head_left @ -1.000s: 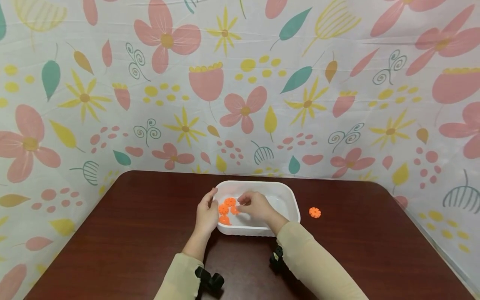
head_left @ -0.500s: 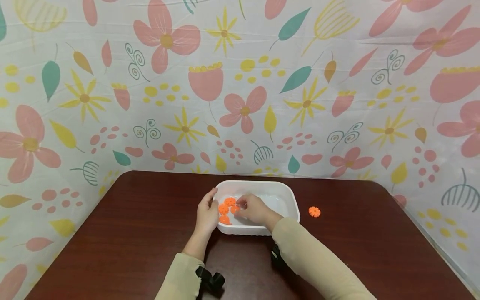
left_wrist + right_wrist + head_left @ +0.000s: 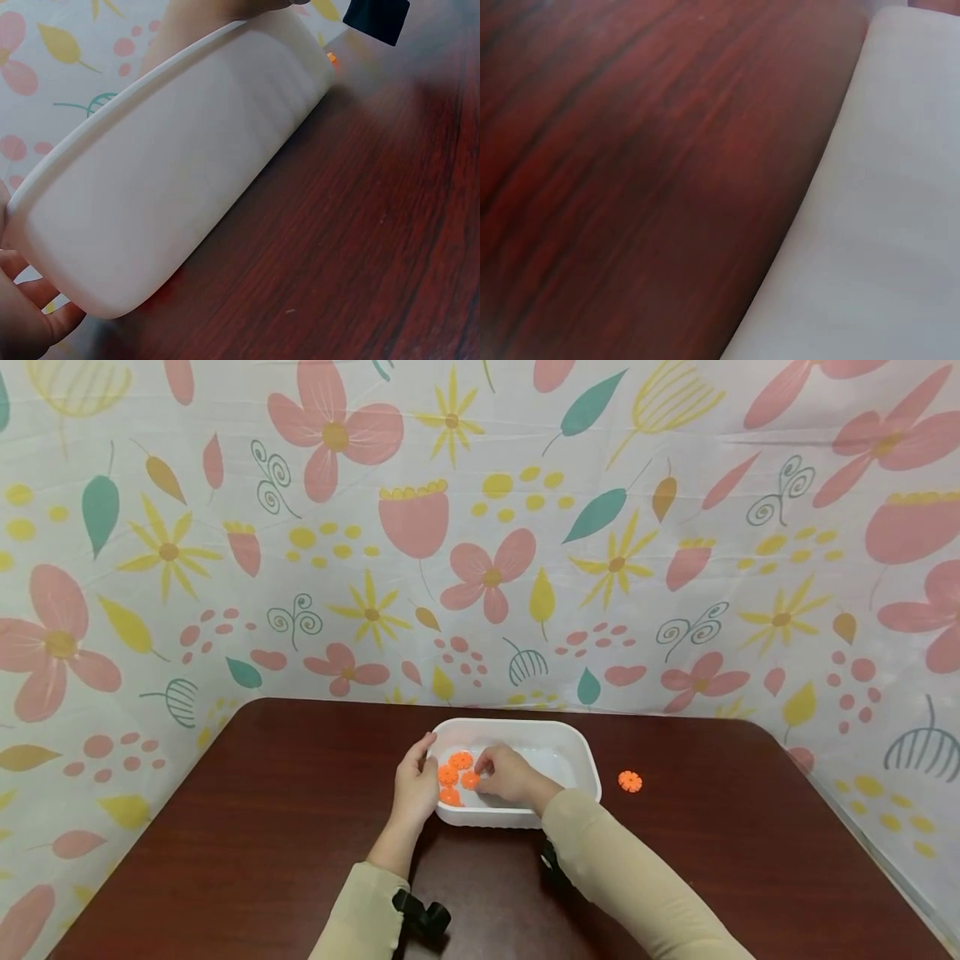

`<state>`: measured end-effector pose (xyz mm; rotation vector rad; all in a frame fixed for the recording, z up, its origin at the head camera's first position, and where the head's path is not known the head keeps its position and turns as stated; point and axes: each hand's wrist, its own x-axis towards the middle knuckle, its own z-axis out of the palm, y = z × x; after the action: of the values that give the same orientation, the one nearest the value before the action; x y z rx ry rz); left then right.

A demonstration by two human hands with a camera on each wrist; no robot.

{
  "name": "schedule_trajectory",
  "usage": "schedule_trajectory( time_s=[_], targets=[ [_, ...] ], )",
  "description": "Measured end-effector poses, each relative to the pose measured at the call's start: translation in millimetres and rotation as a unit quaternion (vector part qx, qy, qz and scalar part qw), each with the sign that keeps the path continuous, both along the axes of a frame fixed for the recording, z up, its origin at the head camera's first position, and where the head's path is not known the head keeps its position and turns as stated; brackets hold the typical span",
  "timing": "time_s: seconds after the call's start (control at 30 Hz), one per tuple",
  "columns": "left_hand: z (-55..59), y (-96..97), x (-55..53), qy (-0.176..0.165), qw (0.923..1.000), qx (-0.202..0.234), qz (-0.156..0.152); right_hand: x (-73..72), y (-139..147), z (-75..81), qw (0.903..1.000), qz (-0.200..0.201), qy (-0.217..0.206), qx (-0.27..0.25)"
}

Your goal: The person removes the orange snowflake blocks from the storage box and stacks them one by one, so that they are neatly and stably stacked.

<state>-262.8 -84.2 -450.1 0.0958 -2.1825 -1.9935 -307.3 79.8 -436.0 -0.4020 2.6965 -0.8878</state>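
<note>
A white plastic tub point(image 3: 555, 817) stands on the dark table, with several orange notched flower-shaped discs point(image 3: 449, 775) in its left end. At that end my left hand point(image 3: 414, 787) holds the tub's side; in the left wrist view its fingers point(image 3: 34, 319) lie around the tub's corner. Inside the tub, my right hand point(image 3: 512, 774) has its fingers curled and pinches the right edge of one orange disc point(image 3: 470, 780). Its thumb is mostly hidden in the head view. The right wrist view holds only the tub's outer wall point(image 3: 885, 195) and the table.
Another orange disc point(image 3: 630, 782) lies on the table to the right of the tub. The brown wood table point(image 3: 247, 827) has rounded far corners. Behind it hangs a flower-patterned cloth point(image 3: 487, 485). A black camera mount point(image 3: 422, 918) is strapped at the left wrist.
My right hand's fingers have closed in at the disc nearest them, which now shows rounder and slightly lower relative to the others. The left hand stays at the tub's left end.
</note>
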Motion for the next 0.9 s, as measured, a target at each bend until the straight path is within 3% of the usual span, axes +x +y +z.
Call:
schedule_trajectory(
  time_s=[0.13,0.43,0.9],
  targets=[
    [0.7,0.4,0.5,0.000,1.0000,-0.002,-0.003,-0.7,1.3,0.4,0.9999,-0.004,-0.013,-0.003],
    [-0.4,0.3,0.1,-0.003,1.0000,0.000,0.000,0.3,-0.5,0.0,0.9998,0.020,0.003,0.002],
    [-0.2,0.5,1.5,0.004,1.0000,0.000,0.002,5.2,1.5,0.9,0.9991,0.006,-0.015,-0.038]
  ],
)
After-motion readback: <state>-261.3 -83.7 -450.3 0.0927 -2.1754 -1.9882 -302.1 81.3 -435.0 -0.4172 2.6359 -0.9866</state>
